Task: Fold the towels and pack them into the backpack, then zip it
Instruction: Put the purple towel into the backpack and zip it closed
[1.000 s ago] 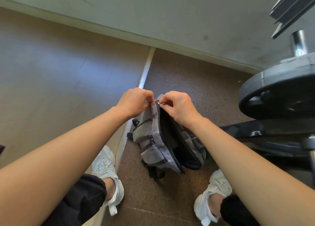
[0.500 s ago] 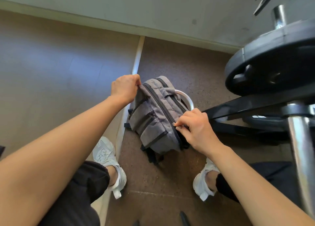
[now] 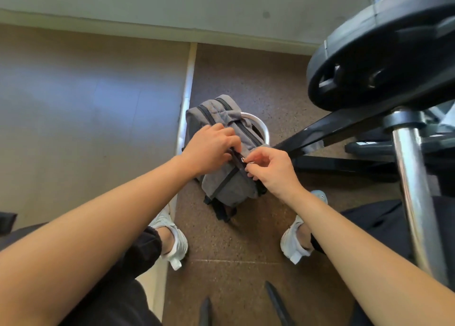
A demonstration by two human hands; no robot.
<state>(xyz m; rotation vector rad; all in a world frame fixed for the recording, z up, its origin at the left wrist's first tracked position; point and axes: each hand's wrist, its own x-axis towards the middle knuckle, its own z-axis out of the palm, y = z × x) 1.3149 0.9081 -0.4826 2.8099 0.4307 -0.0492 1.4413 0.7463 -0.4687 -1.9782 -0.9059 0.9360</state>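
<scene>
Evidently the backpack (image 3: 227, 153), stood on the floor (image 3: 246, 239) between the feet, is steadied by the left hand (image 3: 209, 148), fingers pressed on its fabric, so the zipper pull (image 3: 243, 160), pinched by the right hand (image 3: 272, 169), can be drawn.

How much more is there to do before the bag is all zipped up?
Nearly finished. No towels are lying out, so they look packed. The grey backpack looks closed along its top. The right hand pinches the zipper pull while the left hand steadies it. Only the last zipping remains.
</scene>
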